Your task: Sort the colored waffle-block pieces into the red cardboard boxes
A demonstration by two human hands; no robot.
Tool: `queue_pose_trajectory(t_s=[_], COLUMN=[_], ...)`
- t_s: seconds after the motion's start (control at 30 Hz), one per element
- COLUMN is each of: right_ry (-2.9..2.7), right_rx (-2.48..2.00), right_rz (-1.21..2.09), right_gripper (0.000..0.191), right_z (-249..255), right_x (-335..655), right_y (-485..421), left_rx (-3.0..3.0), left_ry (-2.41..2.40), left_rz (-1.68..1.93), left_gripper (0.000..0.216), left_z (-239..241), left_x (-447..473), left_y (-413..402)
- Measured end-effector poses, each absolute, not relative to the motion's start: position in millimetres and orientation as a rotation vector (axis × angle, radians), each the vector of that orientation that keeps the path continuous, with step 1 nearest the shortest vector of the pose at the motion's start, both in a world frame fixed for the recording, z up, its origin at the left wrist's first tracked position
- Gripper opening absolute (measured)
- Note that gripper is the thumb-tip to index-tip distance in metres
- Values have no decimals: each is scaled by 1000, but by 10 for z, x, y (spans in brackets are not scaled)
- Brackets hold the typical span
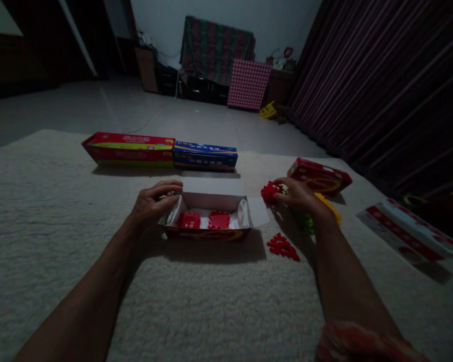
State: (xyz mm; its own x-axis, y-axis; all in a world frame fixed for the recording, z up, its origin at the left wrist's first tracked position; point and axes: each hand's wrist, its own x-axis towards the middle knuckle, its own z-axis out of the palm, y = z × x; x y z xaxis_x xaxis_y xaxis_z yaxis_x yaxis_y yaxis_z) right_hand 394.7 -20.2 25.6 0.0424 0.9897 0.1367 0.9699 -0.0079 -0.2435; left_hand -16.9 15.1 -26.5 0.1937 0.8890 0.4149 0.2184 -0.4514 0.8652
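An opened small cardboard box (207, 235) with a white inside stands in front of me, its flaps folded outward. Two red plastic interlocking pieces, a left one (190, 220) and a right one (219, 219), lie in it on white lining. My left hand (154, 198) grips the box's left end, thumb and fingers at the rim. To the right of the box, my right hand (296, 193) pinches a red toothed plastic piece (271, 192) above the mat. Below it lies a red triangular piece (283, 247). Green pieces (305, 221) and yellow pieces (329, 207) are partly hidden behind my right wrist.
A long red-and-yellow box (132, 150) and a blue box (205, 156) stand end to end beyond the open box. Farther right are a dark red box (320, 176) and a red-and-white box (411, 231). Everything rests on a pale quilted mat (211, 296).
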Motion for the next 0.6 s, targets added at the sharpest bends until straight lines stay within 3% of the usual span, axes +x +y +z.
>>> queue_pose_trajectory(t_s=[0.37, 0.6], right_ry=[-2164, -2389], right_rx=[-1484, -1213], right_rz=[277, 460], right_gripper=[35, 31], right_z=[707, 722], right_x=[3176, 2524], right_y=[-542, -560], left_rx=[1758, 1757], left_ry=[986, 967], left_rz=[1302, 1301], left_gripper=[21, 20], left_z=[-256, -298], left_x=[-147, -160], left_y=[137, 165])
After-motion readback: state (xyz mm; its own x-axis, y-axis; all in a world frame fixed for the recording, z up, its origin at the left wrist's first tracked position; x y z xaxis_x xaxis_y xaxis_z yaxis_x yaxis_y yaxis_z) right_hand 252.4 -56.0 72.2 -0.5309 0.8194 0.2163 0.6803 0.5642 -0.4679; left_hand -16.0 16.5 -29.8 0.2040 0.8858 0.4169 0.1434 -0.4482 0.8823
